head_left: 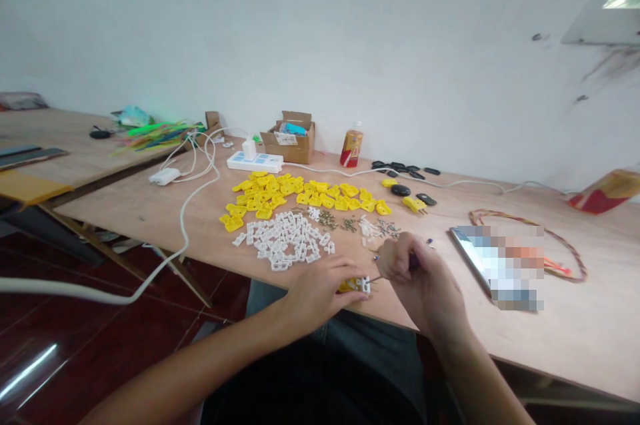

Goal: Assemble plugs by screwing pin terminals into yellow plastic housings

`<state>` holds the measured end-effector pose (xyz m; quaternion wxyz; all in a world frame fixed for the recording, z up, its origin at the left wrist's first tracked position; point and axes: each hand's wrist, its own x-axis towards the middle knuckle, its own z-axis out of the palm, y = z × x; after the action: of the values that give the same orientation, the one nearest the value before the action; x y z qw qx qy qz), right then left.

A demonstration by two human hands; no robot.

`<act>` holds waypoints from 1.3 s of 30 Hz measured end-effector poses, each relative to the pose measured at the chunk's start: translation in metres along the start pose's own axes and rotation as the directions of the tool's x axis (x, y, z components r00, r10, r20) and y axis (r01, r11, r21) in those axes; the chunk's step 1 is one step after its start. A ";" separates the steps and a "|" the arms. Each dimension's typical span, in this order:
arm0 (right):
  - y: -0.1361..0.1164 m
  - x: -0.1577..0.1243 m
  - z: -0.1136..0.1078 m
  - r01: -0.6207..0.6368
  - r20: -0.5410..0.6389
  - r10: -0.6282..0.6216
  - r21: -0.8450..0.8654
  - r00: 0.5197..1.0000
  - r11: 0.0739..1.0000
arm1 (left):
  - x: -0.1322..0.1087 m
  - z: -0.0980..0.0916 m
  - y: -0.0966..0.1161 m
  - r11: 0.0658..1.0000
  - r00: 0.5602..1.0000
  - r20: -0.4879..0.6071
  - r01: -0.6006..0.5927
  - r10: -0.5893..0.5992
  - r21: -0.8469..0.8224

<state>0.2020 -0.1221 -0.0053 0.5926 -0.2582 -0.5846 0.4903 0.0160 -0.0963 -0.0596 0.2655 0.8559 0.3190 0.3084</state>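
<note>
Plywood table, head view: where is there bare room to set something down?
Bare plywood lies between the white cable and the white plastic parts, and in front of the pixelated slab. Crowded: the yellow plastic parts and screws.

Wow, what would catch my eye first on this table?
The bright heap of yellow plastic parts stands out first, in the middle of the wooden table, with a pile of white plastic pieces just in front of it. Nearest the camera, the left hand grips a small yellow part, while the right hand holds a thin screwdriver beside it.
</note>
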 end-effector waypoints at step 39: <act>0.022 -0.016 0.014 0.089 -0.053 -0.086 0.049 0.995 0.995 | -0.001 -0.013 0.005 1.000 0.999 0.039 0.015 -0.015 -0.008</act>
<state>0.1856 -0.1314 -0.0295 0.6347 -0.2295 -0.5673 0.4719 0.0079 -0.0971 -0.0482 0.2775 0.8582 0.3190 0.2911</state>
